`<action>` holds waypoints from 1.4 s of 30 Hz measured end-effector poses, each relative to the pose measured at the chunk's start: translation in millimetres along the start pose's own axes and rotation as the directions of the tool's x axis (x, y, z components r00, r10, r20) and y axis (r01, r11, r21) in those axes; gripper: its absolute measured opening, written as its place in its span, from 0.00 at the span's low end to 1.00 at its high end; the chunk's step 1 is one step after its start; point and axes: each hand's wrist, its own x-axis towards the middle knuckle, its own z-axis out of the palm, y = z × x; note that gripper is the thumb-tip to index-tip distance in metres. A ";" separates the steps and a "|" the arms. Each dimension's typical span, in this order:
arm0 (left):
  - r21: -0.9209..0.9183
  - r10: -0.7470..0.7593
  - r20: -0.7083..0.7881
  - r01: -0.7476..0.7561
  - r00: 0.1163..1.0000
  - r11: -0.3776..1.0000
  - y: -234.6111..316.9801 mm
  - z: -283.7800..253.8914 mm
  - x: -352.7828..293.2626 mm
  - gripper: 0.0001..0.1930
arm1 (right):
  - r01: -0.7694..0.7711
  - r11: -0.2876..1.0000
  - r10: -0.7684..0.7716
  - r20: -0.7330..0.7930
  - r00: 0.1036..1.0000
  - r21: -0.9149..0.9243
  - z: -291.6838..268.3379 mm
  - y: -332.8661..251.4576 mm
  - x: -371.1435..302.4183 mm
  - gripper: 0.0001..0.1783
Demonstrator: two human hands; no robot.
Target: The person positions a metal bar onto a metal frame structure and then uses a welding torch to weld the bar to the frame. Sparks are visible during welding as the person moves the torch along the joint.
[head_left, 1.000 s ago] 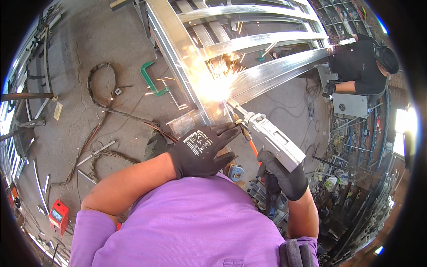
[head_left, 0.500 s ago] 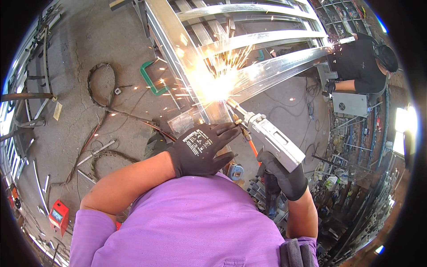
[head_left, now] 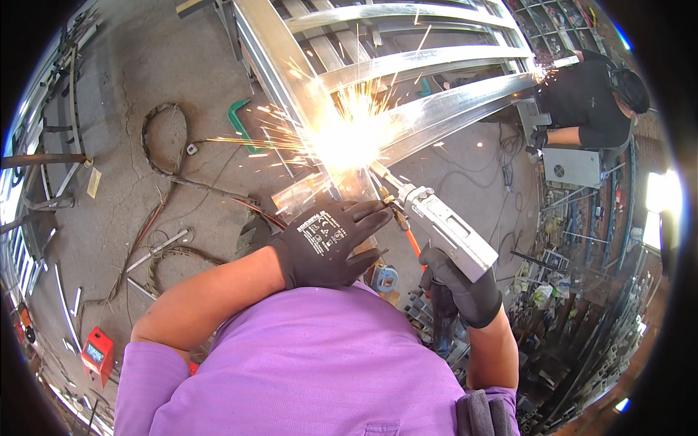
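Wider spark spray (head_left: 342,134) now; two gloved hands, right hand (head_left: 458,287) on one welding gun (head_left: 443,229).

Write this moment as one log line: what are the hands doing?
right hand: grips welding gun | left hand: steadies its front | tip: sparks on metal frame | another person: far end

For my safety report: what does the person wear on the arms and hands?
Both hands wear black knit gloves. The left hand glove has a white printed marking on its back; the right hand glove looks plain, its cuff ending at the wrist. The forearms are bare, below short purple shirt sleeves.
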 end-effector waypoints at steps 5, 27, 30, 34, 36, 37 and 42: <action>-0.022 -0.006 -0.005 0.006 1.000 1.000 -1.6 2.3 -1.1 0.35 | -0.005 1.000 0.005 0.007 1.000 0.002 -0.6 2.8 -1.0 0.25; -0.124 0.044 -0.155 -0.064 0.987 0.990 -7.2 3.3 1.9 0.37 | 0.115 0.991 -0.112 0.043 0.993 -0.064 2.7 -24.2 8.3 0.12; -0.149 0.018 -0.165 -0.043 0.986 0.988 -8.7 7.9 0.7 0.39 | 0.145 0.986 -0.141 0.053 0.989 -0.085 6.0 -29.7 15.0 0.11; -0.185 -0.035 -0.128 0.011 0.991 0.983 -9.1 8.6 -0.2 0.41 | 0.103 0.990 -0.100 0.035 0.994 -0.098 12.6 -38.4 21.8 0.11; -0.196 -0.052 -0.126 0.027 0.991 0.980 -9.2 8.9 0.8 0.41 | 0.072 0.996 -0.071 0.019 0.997 -0.057 16.3 -40.5 22.0 0.11; -0.203 -0.056 -0.124 0.030 0.991 0.979 -8.7 8.0 1.5 0.41 | 0.056 0.998 -0.056 0.010 0.998 -0.036 17.4 -41.2 21.9 0.11; -0.210 -0.053 -0.146 0.021 0.988 0.977 -11.1 12.2 -0.3 0.42 | 0.006 0.999 -0.005 0.028 1.000 -0.037 13.2 -40.8 23.1 0.15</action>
